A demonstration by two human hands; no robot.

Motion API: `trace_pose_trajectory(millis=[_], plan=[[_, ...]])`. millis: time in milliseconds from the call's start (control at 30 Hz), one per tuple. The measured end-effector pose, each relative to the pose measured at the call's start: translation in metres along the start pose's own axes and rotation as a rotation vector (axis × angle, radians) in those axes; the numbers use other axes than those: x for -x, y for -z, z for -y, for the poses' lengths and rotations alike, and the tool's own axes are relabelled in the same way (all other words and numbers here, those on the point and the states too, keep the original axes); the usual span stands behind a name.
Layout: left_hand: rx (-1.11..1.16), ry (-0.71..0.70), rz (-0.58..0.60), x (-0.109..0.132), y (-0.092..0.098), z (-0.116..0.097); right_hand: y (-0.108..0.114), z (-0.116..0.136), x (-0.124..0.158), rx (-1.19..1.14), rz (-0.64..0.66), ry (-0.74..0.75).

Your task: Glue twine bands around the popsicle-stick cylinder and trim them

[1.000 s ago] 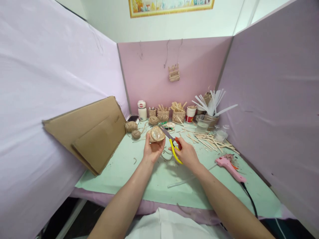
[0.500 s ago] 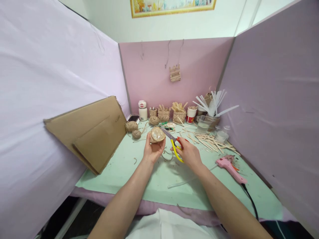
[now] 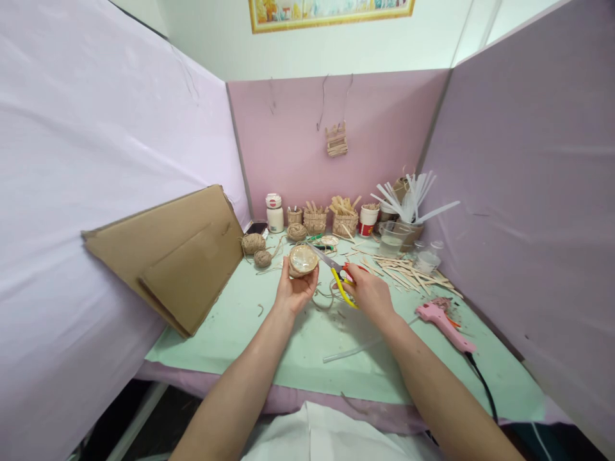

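My left hand (image 3: 294, 289) is closed round a small twine-wrapped cup (image 3: 302, 260), held over the green table mat (image 3: 269, 333) with its clear round end facing me. My right hand (image 3: 369, 296) grips yellow-and-red-handled scissors (image 3: 336, 270); their metal blades point left and reach the right edge of the cup. A loose loop of twine (image 3: 323, 301) lies on the mat just below both hands.
Folded cardboard (image 3: 173, 253) leans at the left. Twine balls (image 3: 257, 250), a white jar (image 3: 274, 213), small stick-filled baskets (image 3: 329, 221) and cups of clear glue sticks (image 3: 408, 205) line the back. Wooden sticks (image 3: 408, 272) and a pink glue gun (image 3: 444, 323) lie right.
My right hand has shifted the scissors slightly right and away from me, with the blades still at the cup. The left hand and cup have barely moved.
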State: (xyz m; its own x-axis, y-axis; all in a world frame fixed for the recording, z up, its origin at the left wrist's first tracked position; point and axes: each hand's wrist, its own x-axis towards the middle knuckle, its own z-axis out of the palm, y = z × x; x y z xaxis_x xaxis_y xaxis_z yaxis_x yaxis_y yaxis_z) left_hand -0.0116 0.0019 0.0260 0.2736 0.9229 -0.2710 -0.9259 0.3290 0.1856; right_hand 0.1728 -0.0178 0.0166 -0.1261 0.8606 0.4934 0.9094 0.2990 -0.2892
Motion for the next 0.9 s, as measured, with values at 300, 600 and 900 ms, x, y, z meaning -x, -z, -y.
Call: trace_pose_trajectory(millis=[300, 600, 900], plan=[[0.0, 0.047, 0.068, 0.004, 0.0, -0.003, -0.007, -0.01, -0.006, -0.22, -0.058, -0.156], [0.001, 0.132, 0.426, 0.025, -0.001, -0.001, -0.016, -0.011, -0.007, -0.369, -0.11, -0.124], [-0.014, 0.099, 0.496, 0.027, -0.002, 0.003, -0.015, -0.011, -0.008, -0.339, -0.103, -0.132]])
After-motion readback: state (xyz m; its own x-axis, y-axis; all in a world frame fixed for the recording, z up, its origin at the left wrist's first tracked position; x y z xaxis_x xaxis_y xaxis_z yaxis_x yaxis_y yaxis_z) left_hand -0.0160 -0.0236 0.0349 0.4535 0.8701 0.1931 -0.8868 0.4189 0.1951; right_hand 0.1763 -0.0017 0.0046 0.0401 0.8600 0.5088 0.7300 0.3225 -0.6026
